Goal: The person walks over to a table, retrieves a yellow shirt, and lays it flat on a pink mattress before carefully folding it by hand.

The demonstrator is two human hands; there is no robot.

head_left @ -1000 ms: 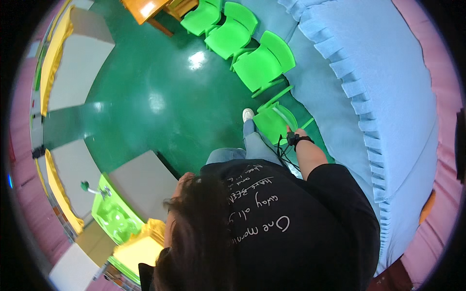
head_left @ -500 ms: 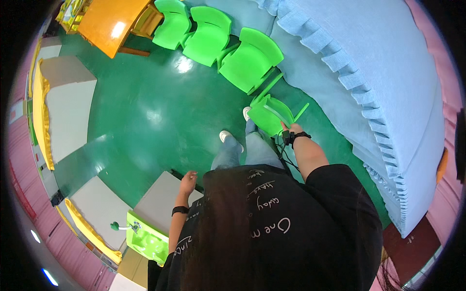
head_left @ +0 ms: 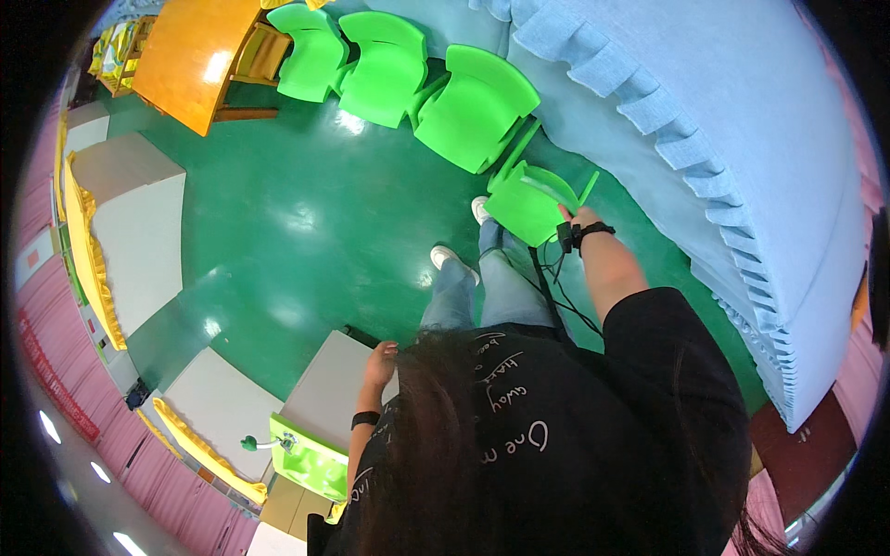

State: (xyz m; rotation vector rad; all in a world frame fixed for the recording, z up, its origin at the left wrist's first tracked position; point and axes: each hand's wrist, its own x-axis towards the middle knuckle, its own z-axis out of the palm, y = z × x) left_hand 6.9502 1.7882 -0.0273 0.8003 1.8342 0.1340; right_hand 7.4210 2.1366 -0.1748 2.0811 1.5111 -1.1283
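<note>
Presently, we find the right hand [head_left: 582, 217] closed on the upper rim of the backrest of a bright green moulded-plastic chair [head_left: 521, 215]. This chair sits by the white shoes [head_left: 478, 209], just beyond the end of a curved row of matching green chairs [head_left: 476, 113]; we cannot tell whether its legs bear on the floor. Compared with a second ago, we note that the view has swung round: more of the glossy orange wooden table [head_left: 190, 60] shows, and the left hand [head_left: 379, 365], hidden behind dark hair earlier, is now plainly out at the side. Its fingers are loosely bent, apart from any object, with nothing seen in them. The right hand's hold is unaltered. In our judgement, therefore, one hand alone governs the chair, and the loose black cables [head_left: 567, 301] near that wrist could snag on it.
</note>
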